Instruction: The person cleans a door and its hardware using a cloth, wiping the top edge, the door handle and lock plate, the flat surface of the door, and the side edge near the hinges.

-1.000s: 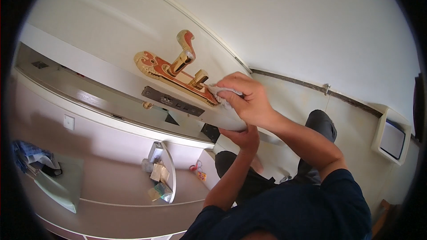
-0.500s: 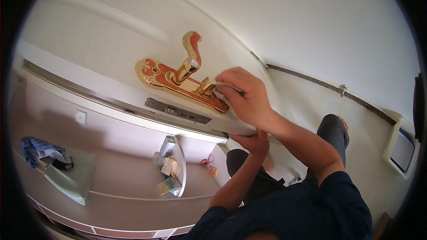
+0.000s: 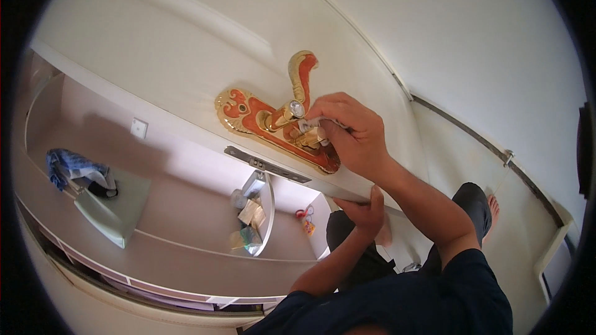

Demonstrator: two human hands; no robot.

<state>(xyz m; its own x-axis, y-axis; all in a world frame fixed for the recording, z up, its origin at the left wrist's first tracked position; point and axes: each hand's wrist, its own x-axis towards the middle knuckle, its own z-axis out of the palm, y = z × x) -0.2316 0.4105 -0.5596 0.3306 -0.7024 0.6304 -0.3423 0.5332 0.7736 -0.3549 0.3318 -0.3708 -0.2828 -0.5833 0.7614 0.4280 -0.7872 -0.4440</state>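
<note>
A gold and orange door handle (image 3: 302,76) rises from an ornate plate (image 3: 243,111) on a white door (image 3: 186,56). Below its lever base, a small gold turn knob (image 3: 308,138) is partly covered by my right hand (image 3: 357,133). The fingers of that hand are pinched on a crumpled white tissue or thin cloth (image 3: 313,125), pressed between lever base and knob. My left hand (image 3: 363,214) grips the door's free edge, thumb up and fingers partly hidden. A metal latch plate (image 3: 267,164) is set in that edge.
Beyond the door edge is a pale shelf unit (image 3: 186,208). It holds a light green box (image 3: 118,208) with a blue cloth (image 3: 71,164), small packets (image 3: 251,214) and red scissors (image 3: 304,213). A wall switch (image 3: 139,128) sits above. A doorstop (image 3: 509,157) is at the right.
My right hand has moved the tissue from the knob's lower side up toward the lever base. The door frame strip beside the door edge has left view, and the whole scene has shifted right.
</note>
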